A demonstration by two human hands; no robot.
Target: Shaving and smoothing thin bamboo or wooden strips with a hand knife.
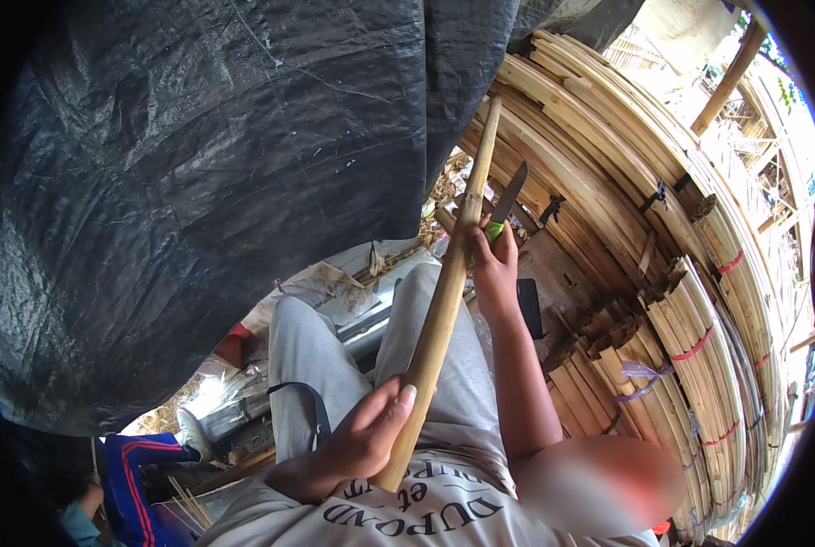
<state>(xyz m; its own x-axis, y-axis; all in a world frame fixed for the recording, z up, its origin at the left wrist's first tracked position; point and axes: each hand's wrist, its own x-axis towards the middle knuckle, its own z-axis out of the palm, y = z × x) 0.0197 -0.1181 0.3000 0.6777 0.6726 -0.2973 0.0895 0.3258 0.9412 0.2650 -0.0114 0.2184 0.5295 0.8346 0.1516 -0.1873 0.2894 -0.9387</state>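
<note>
Holding the near part of the long wooden pole in the left hand, with thumb on top; gripping the knife by its green handle in the right hand, farther up and just right of the pole; pointing the blade far and a bit right, not across the wood. Find the pole slanting over the grey trousers, from the shirt up to the far side; cannot tell if touching the shirt at the near end or just above it.

Best to hold the pole tight, so as not to let it roll or wobble; keep the left hand well behind the blade; push any cut away from the body and legs, low and light; go slow over the bumps on the wood.

Mind the big black tarp on the left, hanging just beside the pole's far end and maybe easy to bump; mind the tall pile of long wooden slats on the far right, too, behind the blade; see shorter tied slats nearer on the right, a flat black thing by the right forearm, and another person's blue trousers at the near left.
</note>
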